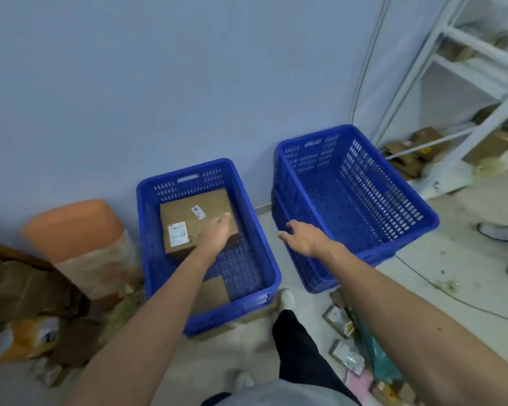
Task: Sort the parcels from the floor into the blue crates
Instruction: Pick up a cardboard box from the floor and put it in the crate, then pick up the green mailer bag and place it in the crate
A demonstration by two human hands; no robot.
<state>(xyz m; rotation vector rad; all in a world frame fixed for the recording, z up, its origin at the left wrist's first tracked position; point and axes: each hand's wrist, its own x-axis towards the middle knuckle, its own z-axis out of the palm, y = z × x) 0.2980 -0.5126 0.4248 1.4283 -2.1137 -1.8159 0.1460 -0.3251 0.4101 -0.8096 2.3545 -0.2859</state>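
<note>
Two blue crates stand by the wall. In the left crate (255,259) lies a brown cardboard parcel (188,218) with white labels, and a smaller flat brown parcel (213,291) sits near its front corner. My left hand (217,232) reaches into this crate over the big parcel's right edge, fingers straight and blurred, holding nothing that I can see. My right hand (301,237) hovers with fingers spread in the gap between the crates, empty. The right crate (408,197) has nothing in it.
Small parcels (343,338) lie on the floor at lower right beside my dark trouser leg (299,347). At left sit an orange padded bundle (79,230) and torn brown cardboard (27,288). A white shelf rack (467,83) with boxes stands at right. Someone's shoes (502,232) show at the right edge.
</note>
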